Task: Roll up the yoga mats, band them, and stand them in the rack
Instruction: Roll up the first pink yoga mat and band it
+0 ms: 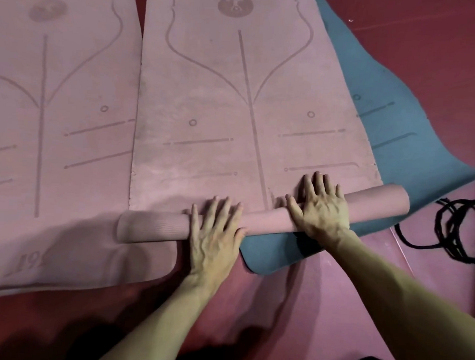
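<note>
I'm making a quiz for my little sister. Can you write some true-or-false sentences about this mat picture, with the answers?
1. The left hand and right hand both press on the roll of the middle pink mat. True.
2. That mat is rolled all the way up. False: most of it lies flat.
3. A blue mat lies under it. True.
4. The black cords are tied round the roll. False: they lie on the floor, to the right.
5. A second pink mat lies flat on the left. True.
</note>
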Demonstrator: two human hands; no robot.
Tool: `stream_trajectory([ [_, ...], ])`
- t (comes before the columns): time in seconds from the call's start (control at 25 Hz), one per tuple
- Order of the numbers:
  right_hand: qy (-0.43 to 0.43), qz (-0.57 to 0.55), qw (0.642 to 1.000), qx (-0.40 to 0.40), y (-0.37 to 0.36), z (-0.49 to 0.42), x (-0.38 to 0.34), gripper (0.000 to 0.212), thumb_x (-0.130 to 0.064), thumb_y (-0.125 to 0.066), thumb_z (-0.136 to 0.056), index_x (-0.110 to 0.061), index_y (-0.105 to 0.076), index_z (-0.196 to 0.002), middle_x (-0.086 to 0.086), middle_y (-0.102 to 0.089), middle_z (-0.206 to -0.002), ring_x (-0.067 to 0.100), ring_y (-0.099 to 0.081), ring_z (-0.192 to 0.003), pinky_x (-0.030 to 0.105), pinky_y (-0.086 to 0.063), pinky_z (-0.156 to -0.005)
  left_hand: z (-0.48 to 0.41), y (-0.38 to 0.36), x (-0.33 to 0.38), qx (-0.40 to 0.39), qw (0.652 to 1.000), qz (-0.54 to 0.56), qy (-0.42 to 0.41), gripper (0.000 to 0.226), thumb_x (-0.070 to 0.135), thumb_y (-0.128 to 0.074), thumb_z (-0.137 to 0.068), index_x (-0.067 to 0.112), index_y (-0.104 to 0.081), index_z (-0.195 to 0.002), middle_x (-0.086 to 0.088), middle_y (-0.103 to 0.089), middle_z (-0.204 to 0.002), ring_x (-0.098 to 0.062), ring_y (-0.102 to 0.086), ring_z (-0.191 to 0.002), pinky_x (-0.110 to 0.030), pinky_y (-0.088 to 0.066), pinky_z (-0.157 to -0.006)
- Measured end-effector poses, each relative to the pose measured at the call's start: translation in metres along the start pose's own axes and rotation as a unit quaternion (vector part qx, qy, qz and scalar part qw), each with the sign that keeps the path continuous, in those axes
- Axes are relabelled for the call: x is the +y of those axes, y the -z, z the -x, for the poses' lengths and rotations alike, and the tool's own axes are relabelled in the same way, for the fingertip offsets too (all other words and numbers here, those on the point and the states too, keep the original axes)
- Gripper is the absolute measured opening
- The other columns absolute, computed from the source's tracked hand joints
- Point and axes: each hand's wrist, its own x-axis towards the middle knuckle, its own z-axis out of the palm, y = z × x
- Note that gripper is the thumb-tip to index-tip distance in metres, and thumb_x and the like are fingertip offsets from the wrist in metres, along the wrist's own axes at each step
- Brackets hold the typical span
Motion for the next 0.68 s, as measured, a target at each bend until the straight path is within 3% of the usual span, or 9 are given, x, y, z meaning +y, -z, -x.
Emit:
stream_trajectory([
  [0.12, -0.016, 0.004, 0.999, 0.027, 0.01, -0.005, -0.002, 0.092, -0.069, -0.006, -0.089, -0.013, -0.032, -0.157, 0.012, -0.028, -0.166, 0.029, -0.017, -0.155, 0.06, -0.007, -0.123, -0.018, -0.007, -0.01, -0.042, 0.999, -0.004, -0.003, 0.068, 0.061, -0.03, -0.096, 0.032, -0.036, -0.156, -0.006, -0.036, -0.163, -0.03, -0.025, -0.153, -0.061, -0.009, -0.123],
  [0.24, 0.037, 0.0, 0.996, 0.081, 0.008, 0.015, -0.008, 0.083, -0.071, -0.011, -0.095, -0.019, -0.046, -0.149, 0.004, -0.038, -0.161, 0.025, -0.025, -0.153, 0.062, -0.007, -0.122, -0.044, -0.006, -0.019, -0.073, 0.997, 0.014, 0.0, 0.07, 0.065, -0.021, -0.095, 0.034, -0.034, -0.157, -0.005, -0.034, -0.164, -0.026, -0.023, -0.154, -0.059, -0.01, -0.123],
  [0.44, -0.006, -0.003, 1.0, 0.009, 0.01, -0.006, -0.028, 0.094, -0.078, -0.007, -0.09, -0.017, -0.031, -0.158, 0.005, -0.026, -0.167, 0.022, -0.013, -0.156, 0.058, 0.003, -0.123, -0.039, 0.0, -0.008, 0.001, 0.999, -0.021, 0.026, 0.071, 0.059, -0.029, -0.096, 0.026, -0.035, -0.158, -0.007, -0.032, -0.164, -0.029, -0.026, -0.153, -0.062, -0.005, -0.123],
  [0.56, -0.006, -0.014, 1.0, 0.026, 0.014, -0.014, -0.028, 0.093, -0.075, -0.007, -0.093, -0.014, -0.025, -0.16, 0.007, -0.023, -0.168, 0.023, -0.011, -0.157, 0.057, 0.002, -0.124, -0.04, -0.002, -0.01, -0.002, 0.999, 0.007, 0.033, 0.065, 0.056, -0.028, -0.097, 0.027, -0.045, -0.152, -0.006, -0.041, -0.16, -0.027, -0.032, -0.15, -0.061, -0.014, -0.122],
  [0.68, 0.064, -0.014, 0.994, 0.083, 0.007, 0.008, -0.016, 0.085, -0.07, -0.012, -0.096, -0.016, -0.033, -0.158, 0.007, -0.028, -0.166, 0.024, -0.015, -0.157, 0.059, 0.0, -0.124, -0.054, -0.005, -0.013, -0.026, 0.998, 0.043, 0.041, 0.065, 0.058, -0.023, -0.096, 0.03, -0.048, -0.149, -0.006, -0.044, -0.158, -0.025, -0.033, -0.15, -0.058, -0.013, -0.123],
])
